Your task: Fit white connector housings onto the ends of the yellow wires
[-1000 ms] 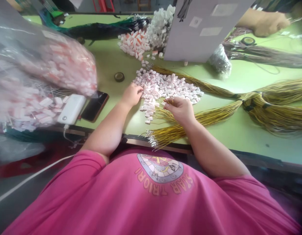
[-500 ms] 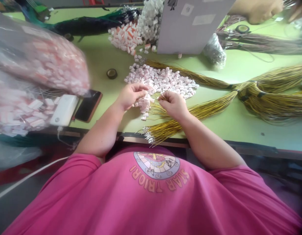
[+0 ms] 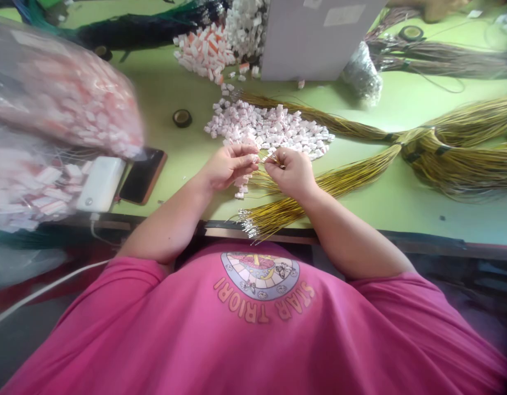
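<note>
My left hand (image 3: 232, 165) pinches a small white connector housing (image 3: 254, 158) between thumb and fingertips. Facing it, almost touching, my right hand (image 3: 291, 171) is closed on thin yellow-and-black wires (image 3: 266, 157), their ends pointing at the housing. Just beyond both hands spreads a pile of white connector housings (image 3: 274, 127), with a few more lying under my left hand. Below my right hand a bundle of yellow-and-black wires (image 3: 339, 189) runs to the right. Its silvery terminal ends (image 3: 247, 224) lie by the table's front edge. Whether a wire sits inside the housing cannot be made out.
Bags of connectors (image 3: 84, 99) fill the left, beside a white power bank (image 3: 100, 184) and a phone (image 3: 143, 176). A tape roll (image 3: 182, 118) lies farther in. A grey box (image 3: 319, 41) stands behind the pile. At top right is another person's hand (image 3: 438, 8).
My left hand has moved right, closer to my right hand, and a white housing now shows in its fingertips. The view has shifted slightly.
</note>
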Demonstrator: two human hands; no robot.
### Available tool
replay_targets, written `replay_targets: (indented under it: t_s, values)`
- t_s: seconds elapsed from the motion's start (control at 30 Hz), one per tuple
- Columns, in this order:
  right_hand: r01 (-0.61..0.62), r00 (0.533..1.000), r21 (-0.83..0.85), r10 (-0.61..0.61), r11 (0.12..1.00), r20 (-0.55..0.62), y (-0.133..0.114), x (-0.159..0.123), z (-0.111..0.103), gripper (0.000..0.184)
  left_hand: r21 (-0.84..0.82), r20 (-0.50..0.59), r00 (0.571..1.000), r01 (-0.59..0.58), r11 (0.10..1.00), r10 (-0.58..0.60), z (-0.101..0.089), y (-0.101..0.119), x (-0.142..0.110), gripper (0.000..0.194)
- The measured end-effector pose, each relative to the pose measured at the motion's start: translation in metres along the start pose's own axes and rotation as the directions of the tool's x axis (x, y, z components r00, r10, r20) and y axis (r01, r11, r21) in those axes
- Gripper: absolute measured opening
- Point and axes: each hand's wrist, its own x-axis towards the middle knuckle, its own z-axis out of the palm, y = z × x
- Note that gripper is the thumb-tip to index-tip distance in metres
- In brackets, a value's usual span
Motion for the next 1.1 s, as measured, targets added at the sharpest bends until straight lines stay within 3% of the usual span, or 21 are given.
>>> replay_targets:
  t_s: [0.3,0.53,0.8,0.97,1.1]
  values:
    - [0.022,0.999,-0.064,-0.02,0.998,0.035,0.001,0.0,-0.002,0.009,0.094,-0.045,0.996,-0.077,0.993,0.081,0.005,-0.005,-0.001,0.013]
    - [0.002,0.996,-0.055,0.003,0.998,0.087,0.0,0.0,-0.002,0.017,0.11,0.008,0.988,-0.152,0.982,0.152,0.009,-0.007,-0.003,0.017]
    - [-0.051,0.993,-0.079,0.059,0.996,0.099,0.002,0.001,0.007,0.021,0.153,-0.025,0.996,-0.076,0.985,0.081,0.02,-0.006,-0.011,0.019]
    - [-0.013,0.996,-0.075,0.019,0.997,0.081,0.003,0.001,0.006,0.021,0.152,-0.094,0.991,-0.076,0.986,0.091,0.024,-0.001,-0.015,0.015]
    - [-0.002,0.996,-0.102,0.011,0.995,0.088,0.005,0.0,0.007,0.019,0.19,-0.066,0.994,-0.074,0.979,0.088,0.025,0.0,-0.017,0.007]
